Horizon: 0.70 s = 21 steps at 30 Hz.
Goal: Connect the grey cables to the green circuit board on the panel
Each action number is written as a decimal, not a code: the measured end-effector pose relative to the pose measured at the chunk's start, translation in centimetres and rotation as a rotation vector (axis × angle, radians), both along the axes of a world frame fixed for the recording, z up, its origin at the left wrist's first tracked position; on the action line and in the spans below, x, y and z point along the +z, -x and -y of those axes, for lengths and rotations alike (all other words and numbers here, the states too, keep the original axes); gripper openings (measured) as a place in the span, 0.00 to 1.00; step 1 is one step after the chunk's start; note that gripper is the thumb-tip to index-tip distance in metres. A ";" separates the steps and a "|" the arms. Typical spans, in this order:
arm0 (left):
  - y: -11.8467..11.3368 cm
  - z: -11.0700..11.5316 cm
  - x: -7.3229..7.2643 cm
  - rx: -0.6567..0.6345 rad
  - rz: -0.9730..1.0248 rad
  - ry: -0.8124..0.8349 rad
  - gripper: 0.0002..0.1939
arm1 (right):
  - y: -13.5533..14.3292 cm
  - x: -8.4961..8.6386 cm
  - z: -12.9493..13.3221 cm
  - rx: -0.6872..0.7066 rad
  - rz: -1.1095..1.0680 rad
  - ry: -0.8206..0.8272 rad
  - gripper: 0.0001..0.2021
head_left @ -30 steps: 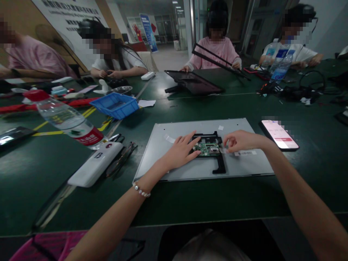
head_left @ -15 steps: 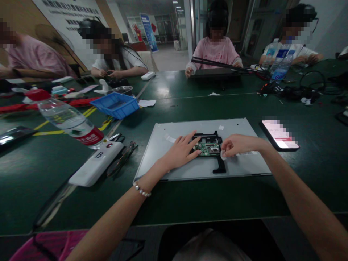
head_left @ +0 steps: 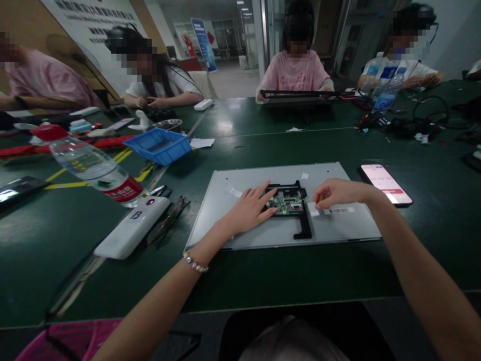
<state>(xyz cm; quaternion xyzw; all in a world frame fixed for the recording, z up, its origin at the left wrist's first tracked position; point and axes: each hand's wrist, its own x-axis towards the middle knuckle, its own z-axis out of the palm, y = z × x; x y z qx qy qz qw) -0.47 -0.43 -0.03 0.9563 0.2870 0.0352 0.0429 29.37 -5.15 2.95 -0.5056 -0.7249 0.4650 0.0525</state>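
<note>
A flat grey metal panel (head_left: 210,220) lies in front of me on the green table. On it rests a black plastic frame (head_left: 305,228) around a green circuit board (head_left: 287,204). My left hand (head_left: 251,208) lies over the frame's left side with fingers spread, the tips reaching onto the frame and board. Just right of the frame, my right hand (head_left: 336,193) is closed, its thumb and fingers pinched at the upper edge of a small white sticker (head_left: 313,209). A barcode label (head_left: 339,210) shows on the panel below that hand.
A lit phone (head_left: 387,185) lies to the right of the panel. Leftward are a white power bank (head_left: 133,228), glasses (head_left: 169,220), a water bottle (head_left: 97,168) and a blue bin (head_left: 160,146). Several people sit across the green table (head_left: 240,281); one holds a dark panel (head_left: 300,98).
My right hand has shifted slightly right and up from the frame's edge, uncovering more of the white sticker and the barcode label. My left hand stays put.
</note>
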 end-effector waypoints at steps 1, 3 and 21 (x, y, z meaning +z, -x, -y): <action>0.0 0.0 0.0 -0.001 0.000 -0.001 0.30 | -0.5 0.0 0.0 -0.010 0.016 -0.008 0.10; 0.0 0.0 -0.1 -0.002 0.001 0.000 0.30 | -1.6 -0.3 0.0 -0.036 0.046 -0.013 0.10; 0.0 0.1 0.1 0.007 0.000 0.012 0.30 | 2.4 -3.9 -1.5 -0.365 0.079 -0.682 0.22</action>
